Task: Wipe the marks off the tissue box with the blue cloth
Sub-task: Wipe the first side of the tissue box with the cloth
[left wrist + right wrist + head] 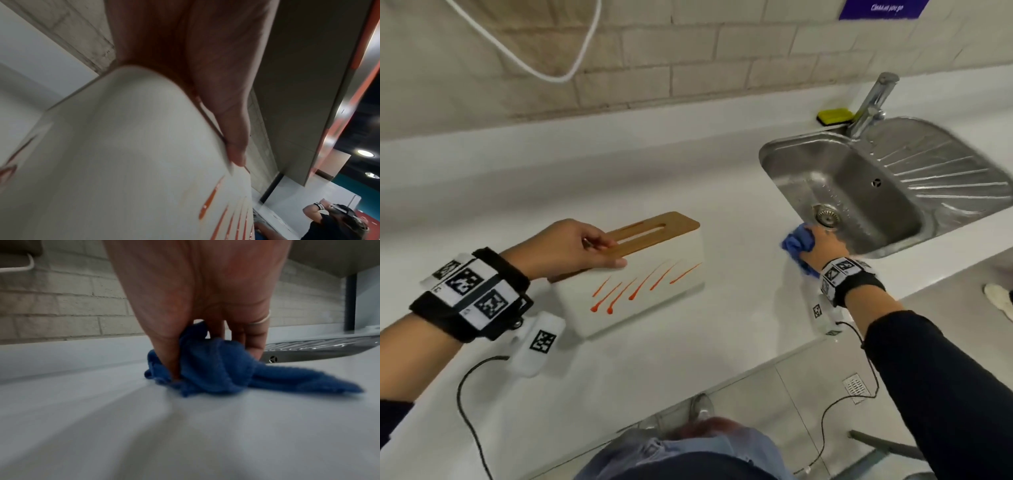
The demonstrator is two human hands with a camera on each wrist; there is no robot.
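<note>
A white tissue box with a slotted wooden lid stands on the white counter, its near side streaked with several orange-red marks. My left hand grips the box from above at its left end, thumb on the front edge of the lid and fingers over the top. In the left wrist view the thumb lies along the box. My right hand grips the bunched blue cloth on the counter beside the sink's near left corner. The fingers curl round the cloth.
A steel sink with drainer and tap sits at the right, a yellow sponge behind it. A white cable hangs on the brick wall. The counter's front edge runs diagonally, with tiled floor below.
</note>
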